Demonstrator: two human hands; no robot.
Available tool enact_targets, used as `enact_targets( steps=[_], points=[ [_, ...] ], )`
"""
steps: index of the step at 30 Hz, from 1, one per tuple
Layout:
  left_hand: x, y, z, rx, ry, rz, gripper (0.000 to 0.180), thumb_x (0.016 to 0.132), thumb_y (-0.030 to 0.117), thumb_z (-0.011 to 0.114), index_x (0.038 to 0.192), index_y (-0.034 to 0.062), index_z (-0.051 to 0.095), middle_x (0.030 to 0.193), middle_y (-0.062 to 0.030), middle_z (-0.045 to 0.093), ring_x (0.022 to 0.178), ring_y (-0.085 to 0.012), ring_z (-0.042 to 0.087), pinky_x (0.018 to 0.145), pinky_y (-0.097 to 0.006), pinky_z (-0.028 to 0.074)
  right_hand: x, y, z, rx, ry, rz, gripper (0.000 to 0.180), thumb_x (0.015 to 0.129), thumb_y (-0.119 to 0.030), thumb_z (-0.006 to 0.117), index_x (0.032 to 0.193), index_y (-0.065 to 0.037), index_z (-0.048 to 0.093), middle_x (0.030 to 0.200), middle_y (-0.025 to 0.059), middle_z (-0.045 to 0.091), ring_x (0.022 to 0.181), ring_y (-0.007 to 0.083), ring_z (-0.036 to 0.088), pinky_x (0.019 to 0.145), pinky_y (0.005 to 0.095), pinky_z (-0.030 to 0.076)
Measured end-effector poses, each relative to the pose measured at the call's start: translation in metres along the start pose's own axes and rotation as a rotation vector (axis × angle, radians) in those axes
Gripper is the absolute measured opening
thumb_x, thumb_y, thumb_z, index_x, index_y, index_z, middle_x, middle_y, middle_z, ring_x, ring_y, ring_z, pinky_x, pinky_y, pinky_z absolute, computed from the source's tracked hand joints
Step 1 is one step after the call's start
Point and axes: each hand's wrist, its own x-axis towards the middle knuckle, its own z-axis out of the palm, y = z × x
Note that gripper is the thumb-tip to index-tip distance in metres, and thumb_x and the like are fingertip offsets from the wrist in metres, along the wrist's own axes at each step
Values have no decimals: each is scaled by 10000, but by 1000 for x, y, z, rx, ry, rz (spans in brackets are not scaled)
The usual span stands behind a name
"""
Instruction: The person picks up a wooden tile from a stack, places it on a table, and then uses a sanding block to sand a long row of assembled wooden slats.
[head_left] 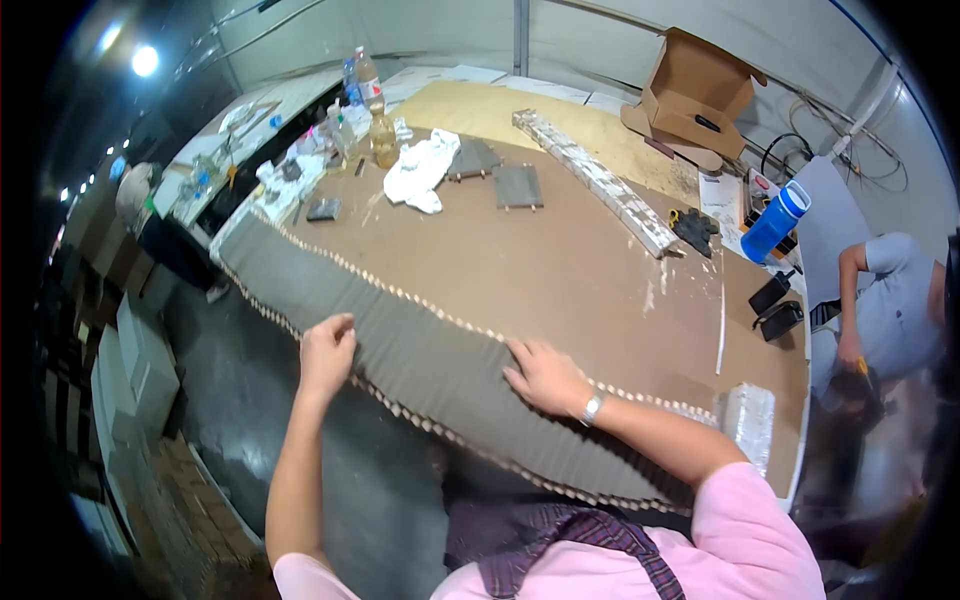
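Note:
A long grey ribbed panel (pixel 415 350) with pale wooden pegs along both long edges lies slantwise across the near side of the table. My left hand (pixel 328 355) is at the panel's near edge, its fingers curled in; whether anything is between them is hidden. On the panel, close to its far pegged edge, my right hand (pixel 548 378) rests palm down with the fingers stretched and the thumb apart. A watch with a metal band (pixel 593 407) is on my right wrist. The panel's near edge overhangs toward my body.
On the brown tabletop (pixel 430 265) lie a white cloth (pixel 422 168), small grey pieces (pixel 517 187), a flaky white bar (pixel 600 185) and black gloves (pixel 694 230). A blue bottle (pixel 776 221) and a wrapped block (pixel 747 428) are at the right. Another person (pixel 890 290) is beyond the right edge.

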Motion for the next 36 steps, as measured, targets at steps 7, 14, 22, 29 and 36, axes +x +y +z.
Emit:
enact_targets(
  steps=[7,14,22,29,36],
  points=[
    [255,-155,13,551,-190,82,354,827,85,626,1176,28,606,1382,-145,527,1265,-330,506,1015,-452,441,3,-22,-14,-140,-66,70,503,907,-338,581,1327,-79,488,1192,166,587,1064,351,597,824,461,532],
    [376,-247,65,805,-349,131,371,854,93,616,1224,87,590,1490,-60,445,1363,-266,422,1128,-577,309,13,-20,-13,-195,-157,152,539,872,-341,594,1339,-94,485,1166,119,588,1022,316,605,780,438,551],
    [407,-270,84,788,-422,101,493,766,180,743,1223,98,576,1310,-122,562,1288,-303,478,1118,-552,319,11,-12,-4,-218,-214,158,558,882,-377,589,1357,-109,475,1153,119,585,1017,317,603,773,438,555],
    [390,-193,71,281,-185,132,487,715,223,760,1120,62,542,1146,-224,553,1075,-413,547,936,-504,434,8,-14,-7,-181,-194,164,566,902,-380,565,1385,-107,454,1161,133,577,1054,313,589,777,448,543],
    [280,-40,71,-350,-261,391,297,815,83,703,1071,18,567,943,-88,582,816,-197,556,766,-334,470,-2,-7,-2,-123,-105,115,581,918,-393,540,1411,-108,423,1178,137,585,1048,328,602,772,461,532]
  ],
)
